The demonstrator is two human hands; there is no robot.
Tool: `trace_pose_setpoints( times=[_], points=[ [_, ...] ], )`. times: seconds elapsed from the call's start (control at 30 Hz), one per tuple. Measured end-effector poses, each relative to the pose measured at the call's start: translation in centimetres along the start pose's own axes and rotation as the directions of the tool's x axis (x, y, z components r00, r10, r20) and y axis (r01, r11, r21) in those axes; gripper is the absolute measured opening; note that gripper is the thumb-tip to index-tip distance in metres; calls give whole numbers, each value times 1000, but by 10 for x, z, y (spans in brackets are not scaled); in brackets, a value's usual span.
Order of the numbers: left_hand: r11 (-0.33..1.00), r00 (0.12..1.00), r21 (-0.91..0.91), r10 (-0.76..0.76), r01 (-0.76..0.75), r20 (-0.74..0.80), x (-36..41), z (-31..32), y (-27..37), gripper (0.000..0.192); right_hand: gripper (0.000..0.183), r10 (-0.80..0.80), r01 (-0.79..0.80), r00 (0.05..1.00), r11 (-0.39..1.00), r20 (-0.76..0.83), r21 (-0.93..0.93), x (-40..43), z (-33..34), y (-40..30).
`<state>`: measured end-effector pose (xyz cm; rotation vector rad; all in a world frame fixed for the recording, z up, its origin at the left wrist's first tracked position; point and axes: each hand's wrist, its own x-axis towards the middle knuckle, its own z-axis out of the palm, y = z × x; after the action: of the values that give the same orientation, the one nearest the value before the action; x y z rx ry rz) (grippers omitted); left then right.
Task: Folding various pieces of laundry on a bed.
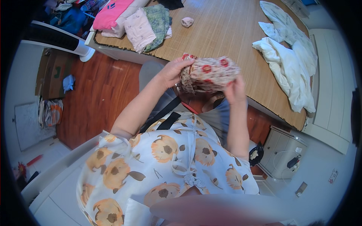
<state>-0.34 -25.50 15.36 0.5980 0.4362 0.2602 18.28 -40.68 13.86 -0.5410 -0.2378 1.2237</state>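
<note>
Between my two hands, above the near edge of the mat-covered bed, is a folded cloth point(213, 72) with red flowers on a pale, brown-specked ground. My left hand point(174, 72) pinches its left end, the thumb on top. At the right end my right hand point(236, 89) grips the lower corner; it is slightly blurred. Beyond them on the woven mat point(215, 36) lie a folded pale pink cloth point(140, 29), a green patterned cloth point(157, 25) and a small rolled pink piece point(187, 22).
A bright pink garment point(109, 15) lies at the bed's far left corner. White bedding point(288, 70) is heaped on the right side. A white tower fan point(60, 39) stands left of the bed, near cardboard boxes point(55, 76). A small cabinet point(278, 149) is at the lower right.
</note>
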Motion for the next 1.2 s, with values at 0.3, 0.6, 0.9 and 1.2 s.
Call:
trace_pose_setpoints(
  times=[0.3,0.6,0.9,1.2],
  points=[
    [972,973,61,230,-229,-19,1,21,95,26,35,-268,308,935,939,234,-154,-8,101,-165],
    [745,926,612,373,-266,-52,78,13,208,35,34,-491,317,842,787,-225,-530,68,106,-259],
    [-605,587,796,648,10,485,102,-1,178,65,34,-282,166,959,562,1,-811,82,92,-164],
    [-89,772,848,371,-523,516,121,38,47,51,31,74,-25,997,645,29,-763,79,65,-77]
  ],
)
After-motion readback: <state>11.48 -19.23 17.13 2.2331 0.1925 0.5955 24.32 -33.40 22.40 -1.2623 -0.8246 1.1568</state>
